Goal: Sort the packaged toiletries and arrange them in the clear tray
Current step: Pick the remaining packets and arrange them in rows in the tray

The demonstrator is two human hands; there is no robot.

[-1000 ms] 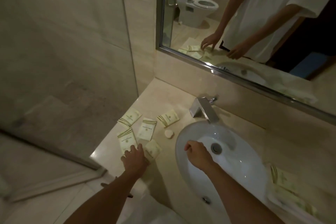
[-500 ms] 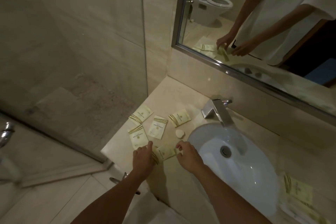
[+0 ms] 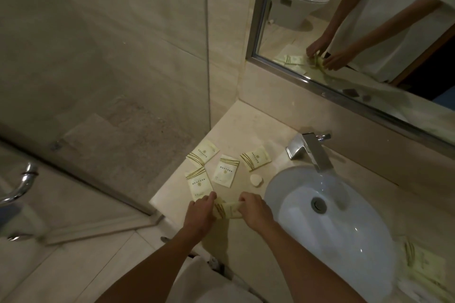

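1. Both hands meet over the near edge of the marble desk (image 3: 246, 130), just left of the white sink basin (image 3: 344, 216), which serves as the landmark here.
2. The left hand (image 3: 199, 216) pinches the left end of a cream toiletry sachet (image 3: 227, 209), its fingers closed narrowly on the striped edge.
3. The right hand (image 3: 256, 211) grips the right end of the same sachet, fingers curled tight around it; the packet stretches between the two hands, just left of the basin's near-left rim.
4. Four more flat sachets lie on the desk left of the basin and beyond the hands: a near-left sachet (image 3: 199, 183) touching the left thumb, a middle sachet (image 3: 225, 173) just beside it, a far-left sachet (image 3: 203, 152) near the desk's left edge, and a far-right sachet (image 3: 255, 157) nearest the tap.
5. A small round soap (image 3: 256, 180) sits between the middle sachet and the basin's left rim.
6. The chrome faucet (image 3: 310, 151) stands at the basin's far rim.
7. To the right of the basin, more sachets rest in a stack (image 3: 423, 263); blur there hides whether a clear tray holds them.
8. The mirror (image 3: 357, 32) beyond the basin reflects both hands on the packet.
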